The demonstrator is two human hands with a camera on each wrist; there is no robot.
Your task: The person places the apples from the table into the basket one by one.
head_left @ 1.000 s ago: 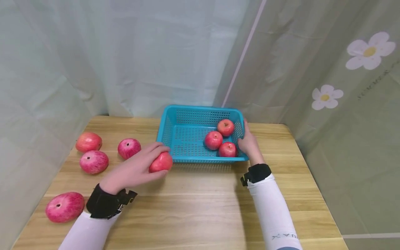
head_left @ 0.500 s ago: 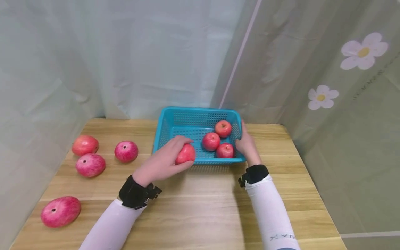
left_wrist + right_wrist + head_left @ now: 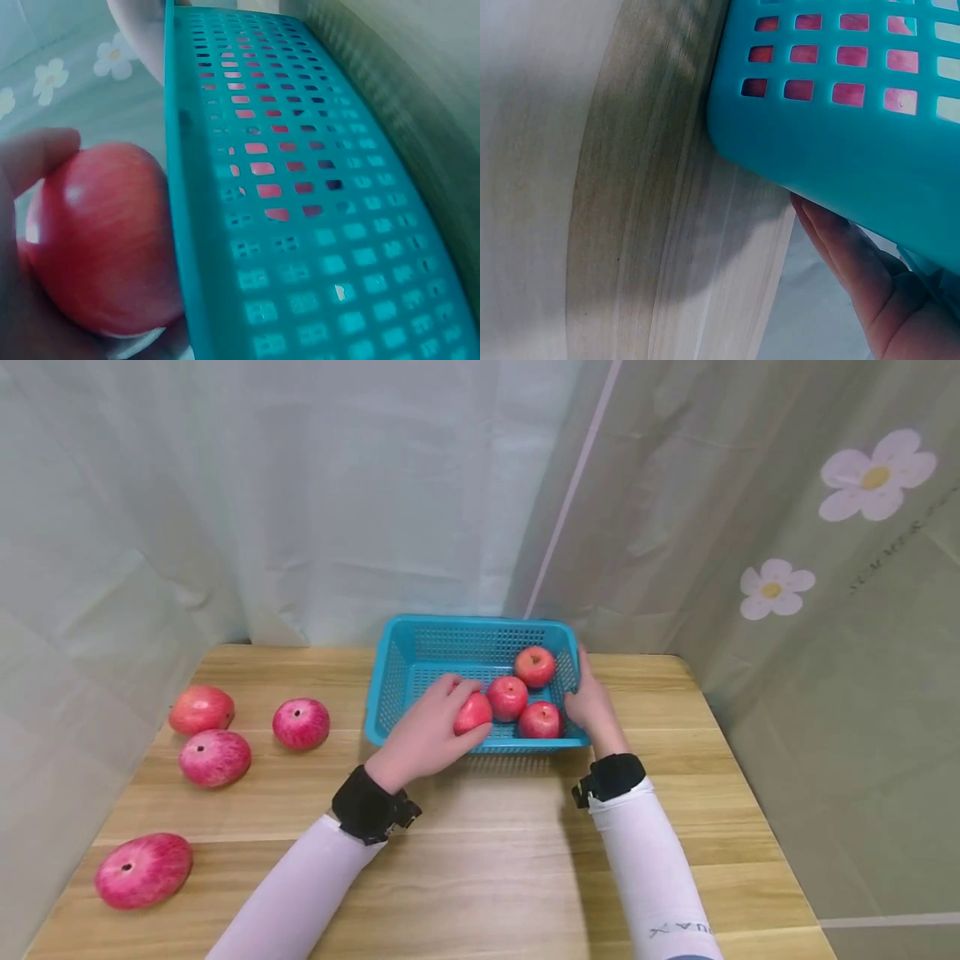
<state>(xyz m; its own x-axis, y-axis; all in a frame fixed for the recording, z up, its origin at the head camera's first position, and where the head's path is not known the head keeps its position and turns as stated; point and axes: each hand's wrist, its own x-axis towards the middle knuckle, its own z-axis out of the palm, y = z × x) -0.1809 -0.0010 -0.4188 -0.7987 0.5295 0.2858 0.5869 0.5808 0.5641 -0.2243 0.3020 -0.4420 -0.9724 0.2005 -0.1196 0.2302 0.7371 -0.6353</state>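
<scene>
Since the earlier frame, the left hand (image 3: 429, 731), fingers curled round an apple (image 3: 472, 715), has moved rightward, just inside the blue basket (image 3: 378, 689) near the far edge of the table (image 3: 487, 852). The right hand (image 3: 596, 706) grips the basket's right rim. Placing seems underway; next probably calls for lowering and releasing.

We see a glossy, round red apple (image 3: 472, 715) gripped in the left hand (image 3: 429, 728), beside the near long rim of a turquoise, rectangular, perforated plastic basket (image 3: 378, 681). The basket sits upright, its right end held by the right hand (image 3: 594, 703); three red apples (image 3: 507, 698) rest inside, toward that end.
</scene>
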